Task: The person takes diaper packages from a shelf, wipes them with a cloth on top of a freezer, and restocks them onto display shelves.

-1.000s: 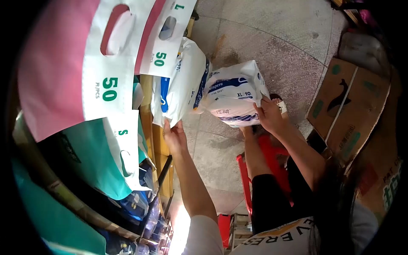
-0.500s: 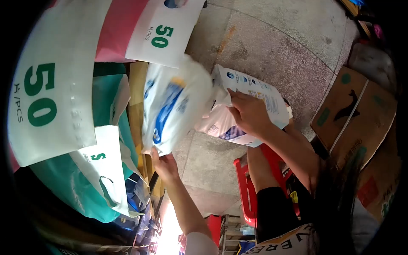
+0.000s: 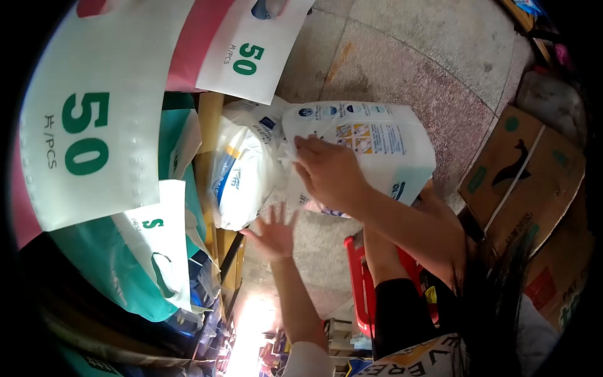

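Observation:
A white diaper package with a blue and yellow print lies at the wooden shelf edge, left of centre. Just below it my left hand has its fingers spread and holds nothing. My right hand is closed on the near left end of a second white package, which shows small pictures and text on its upper face. The two packages touch or nearly touch. The right fingertips are partly hidden against the plastic.
Large white and pink bags marked 50 hang at the upper left, above green bags. A red plastic stool stands by the legs. On the right is a brown carton with a dolphin print. Grey tiles cover the floor.
My left hand has let go of the left package, now resting at the shelf edge, and opened. The package in my right hand has turned and moved left towards it.

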